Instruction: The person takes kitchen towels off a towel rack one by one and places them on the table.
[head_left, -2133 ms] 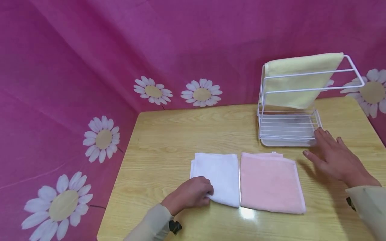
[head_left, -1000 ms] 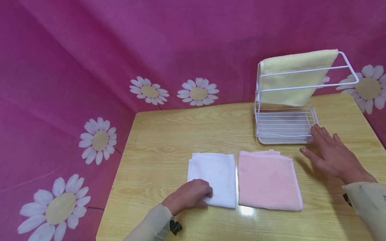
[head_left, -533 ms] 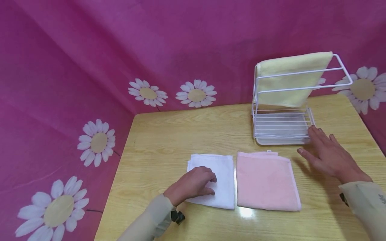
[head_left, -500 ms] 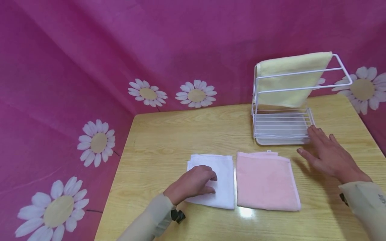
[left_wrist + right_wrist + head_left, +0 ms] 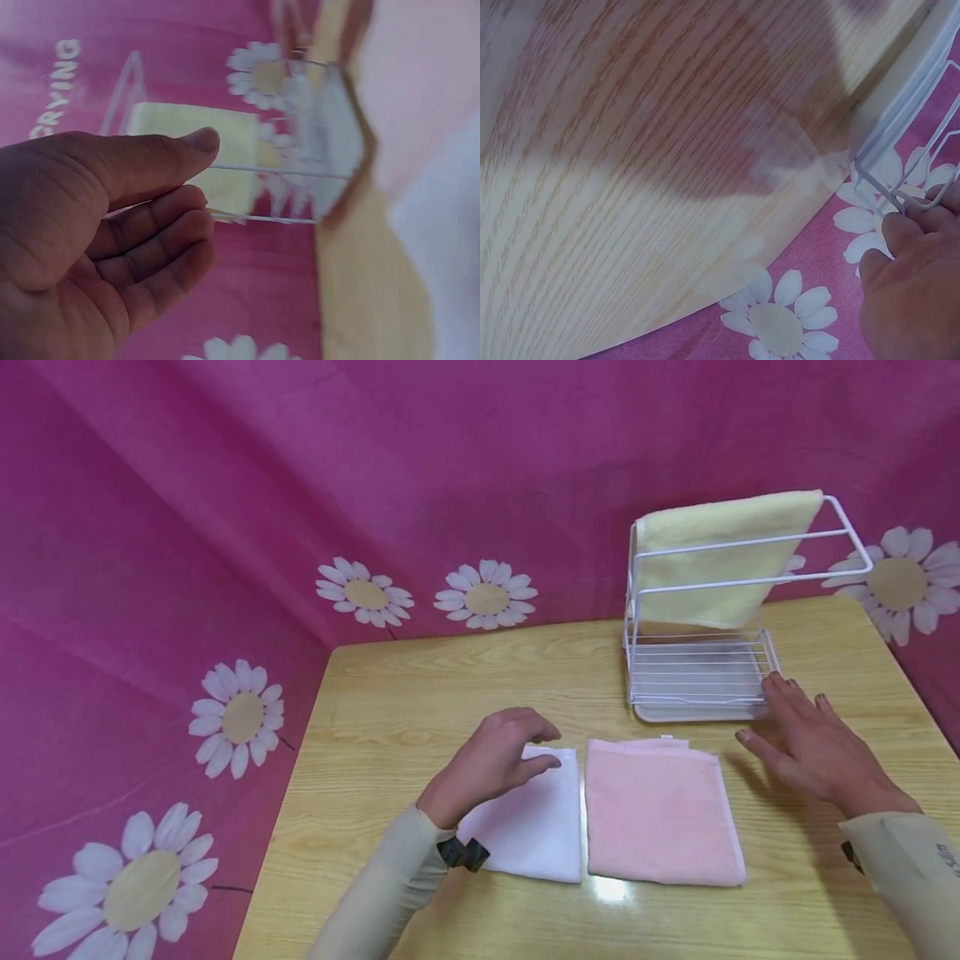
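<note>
My left hand (image 5: 491,764) hovers over a folded white towel (image 5: 536,827), thumb and fingers apart with nothing between them. Its loosely bent fingers show in the left wrist view, with the rack blurred behind. To the right of the white towel lies a folded pink towel (image 5: 660,814). My right hand (image 5: 832,752) reaches to the front right corner of a white wire rack (image 5: 693,672), fingers extended and fingertips at its edge. In the right wrist view those fingers (image 5: 907,232) overlap the rack's wire. A yellow towel (image 5: 720,560) hangs over the rack's upper bar.
The rack has a pale tray at its base and stands near the back right of the wooden table (image 5: 420,693). A pink cloth backdrop (image 5: 465,477) with white daisies rises behind the table and along its left side.
My left hand has let go of the white towel's near left edge, opened, and moved up and away over the towel. The right hand stays at the rack. The view has shifted slightly.
</note>
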Available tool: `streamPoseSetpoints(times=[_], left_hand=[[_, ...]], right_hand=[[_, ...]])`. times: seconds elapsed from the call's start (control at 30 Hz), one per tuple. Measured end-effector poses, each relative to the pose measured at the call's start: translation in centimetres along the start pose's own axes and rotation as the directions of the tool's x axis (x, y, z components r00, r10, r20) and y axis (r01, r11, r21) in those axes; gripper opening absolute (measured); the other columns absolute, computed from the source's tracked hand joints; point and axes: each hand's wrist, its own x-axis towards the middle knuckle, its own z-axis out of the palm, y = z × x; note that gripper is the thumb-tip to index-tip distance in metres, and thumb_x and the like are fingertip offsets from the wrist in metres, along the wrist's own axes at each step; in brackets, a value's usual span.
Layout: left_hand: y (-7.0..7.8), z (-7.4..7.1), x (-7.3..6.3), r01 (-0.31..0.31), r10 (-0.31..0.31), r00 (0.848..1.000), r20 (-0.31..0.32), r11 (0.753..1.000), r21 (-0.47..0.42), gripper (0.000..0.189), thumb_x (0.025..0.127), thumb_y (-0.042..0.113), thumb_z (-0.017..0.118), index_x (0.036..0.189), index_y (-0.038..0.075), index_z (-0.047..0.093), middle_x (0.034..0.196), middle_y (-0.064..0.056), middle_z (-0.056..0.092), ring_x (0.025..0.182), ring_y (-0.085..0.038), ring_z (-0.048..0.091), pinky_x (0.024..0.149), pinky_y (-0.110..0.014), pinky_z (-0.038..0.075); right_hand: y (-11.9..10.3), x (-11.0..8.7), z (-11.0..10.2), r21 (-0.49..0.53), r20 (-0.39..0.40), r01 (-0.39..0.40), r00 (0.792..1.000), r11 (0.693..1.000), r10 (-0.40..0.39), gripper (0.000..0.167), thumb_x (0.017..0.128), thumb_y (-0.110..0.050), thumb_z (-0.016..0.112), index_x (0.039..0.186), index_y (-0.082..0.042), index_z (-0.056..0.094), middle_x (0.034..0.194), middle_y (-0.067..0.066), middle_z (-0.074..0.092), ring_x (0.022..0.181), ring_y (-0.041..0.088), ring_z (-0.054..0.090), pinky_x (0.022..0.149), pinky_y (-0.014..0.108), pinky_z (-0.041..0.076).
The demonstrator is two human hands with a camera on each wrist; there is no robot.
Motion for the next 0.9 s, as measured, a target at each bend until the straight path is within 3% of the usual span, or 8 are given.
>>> streamPoseSetpoints(times=[0.17,0.33,0.53,0.9], left_hand=[[1.0,-1.5,1.9,-0.028,0.017,0.989,-0.149,0.997,-0.069,0.025,0.086,0.015,0.082,0.108,0.005,0.075,0.102,-0.004,0.072,0.091,-0.015,0.065,0.081,-0.025,0.052],[1.6,-2.6,3.5,-0.083,0.061,0.969,-0.240,0.993,-0.080,0.025,0.085,0.013,0.083,0.107,0.003,0.075,0.102,-0.005,0.071,0.091,-0.016,0.066,0.079,-0.024,0.051],[2.0,-3.6,5.7,-0.116,0.095,0.956,-0.277,0.991,-0.061,0.026,0.086,0.012,0.082,0.109,0.002,0.074,0.104,-0.006,0.072,0.093,-0.017,0.067,0.081,-0.020,0.049],[3.6,-6.3,10.6,-0.095,0.065,0.951,-0.304,0.992,-0.082,0.026,0.091,0.014,0.078,0.112,0.000,0.073,0.107,-0.008,0.071,0.095,-0.016,0.065,0.084,-0.019,0.049]], right_hand=[[0.0,0.0,-0.1,-0.007,-0.012,0.003,1.000,1.000,-0.003,0.090,0.102,-0.049,0.050,0.158,0.003,0.002,0.163,0.028,0.006,0.150,0.041,0.003,0.117,0.044,-0.012],[0.0,-0.1,-0.2,0.000,-0.017,0.011,1.000,1.000,-0.011,0.090,0.101,-0.049,0.052,0.159,0.002,0.003,0.163,0.028,0.007,0.151,0.041,0.003,0.118,0.043,-0.012],[-0.3,-0.3,-0.2,0.006,-0.006,0.008,1.000,1.000,-0.008,0.091,0.101,-0.049,0.051,0.159,0.003,0.003,0.162,0.029,0.007,0.150,0.041,0.003,0.118,0.044,-0.012],[-0.3,-0.2,-0.1,0.006,-0.009,0.000,1.000,1.000,0.000,0.091,0.101,-0.050,0.050,0.158,0.003,0.004,0.162,0.029,0.008,0.150,0.041,0.003,0.117,0.045,-0.012]])
